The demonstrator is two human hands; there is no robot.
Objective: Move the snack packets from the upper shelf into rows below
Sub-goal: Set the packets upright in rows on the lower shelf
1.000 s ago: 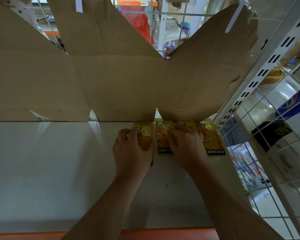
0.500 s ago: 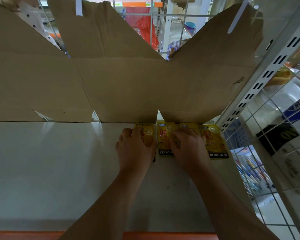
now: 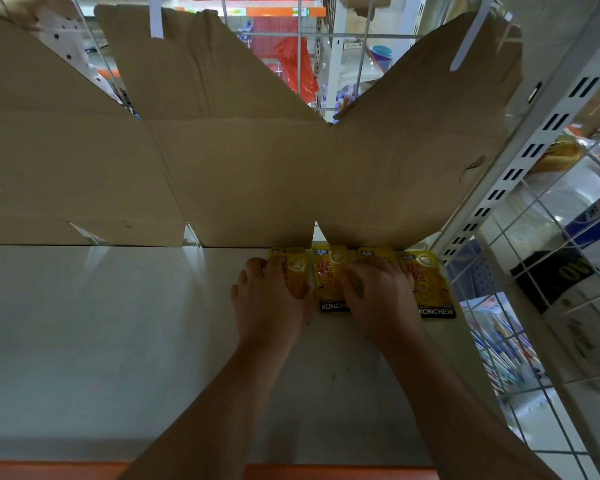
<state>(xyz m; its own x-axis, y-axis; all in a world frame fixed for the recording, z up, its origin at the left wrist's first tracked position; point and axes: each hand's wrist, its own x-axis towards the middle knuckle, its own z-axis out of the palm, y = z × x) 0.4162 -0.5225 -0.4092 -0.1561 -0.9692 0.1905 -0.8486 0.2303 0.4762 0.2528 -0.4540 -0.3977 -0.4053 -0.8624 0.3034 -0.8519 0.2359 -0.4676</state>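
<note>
Together, left hand (image 3: 271,306) and right hand (image 3: 378,299) press packets (image 3: 430,282).

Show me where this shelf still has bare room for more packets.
Free: the wide stretch of shelf left of the left hand, from the cardboard to the orange front edge. Crowded: the back right corner, where the packet row and right hand fill up to the upright post.
</note>
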